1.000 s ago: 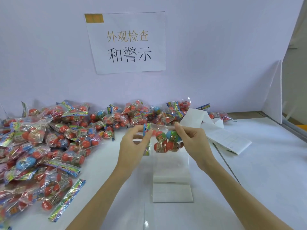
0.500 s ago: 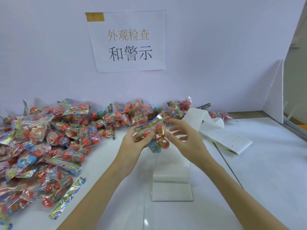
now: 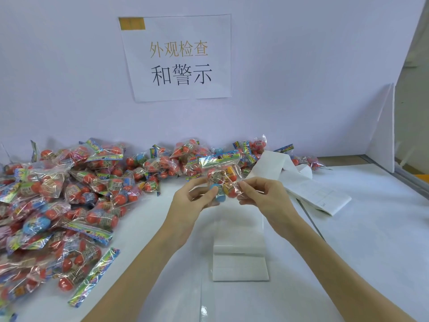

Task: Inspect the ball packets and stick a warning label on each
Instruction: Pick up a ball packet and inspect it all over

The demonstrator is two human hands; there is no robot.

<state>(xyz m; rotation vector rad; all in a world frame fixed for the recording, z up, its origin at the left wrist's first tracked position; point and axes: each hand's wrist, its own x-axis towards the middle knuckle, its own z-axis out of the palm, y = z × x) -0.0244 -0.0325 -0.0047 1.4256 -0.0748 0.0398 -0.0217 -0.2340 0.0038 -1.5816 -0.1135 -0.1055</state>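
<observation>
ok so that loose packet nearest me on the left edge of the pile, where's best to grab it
Take the nearest loose packet by its flat printed header strip, coming from the right over the bare table. The strip lies flat, pointing away from the pile, with nothing on top of it, whereas its ball end looks lumpy and partly tucked among other packets. Both hands are busy: the left hand and right hand hold the held packet.

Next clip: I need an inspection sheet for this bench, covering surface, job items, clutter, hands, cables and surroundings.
Surface: white table.
Job's things: held packet raised between both hands; packet pile at left and along the wall; label strip in front; label sheets at right.
Clutter: nothing seen.
Grippers: left hand grips the packet; right hand pinches its edge.
Cables: nothing seen.
Surroundings: wall sign.
</observation>
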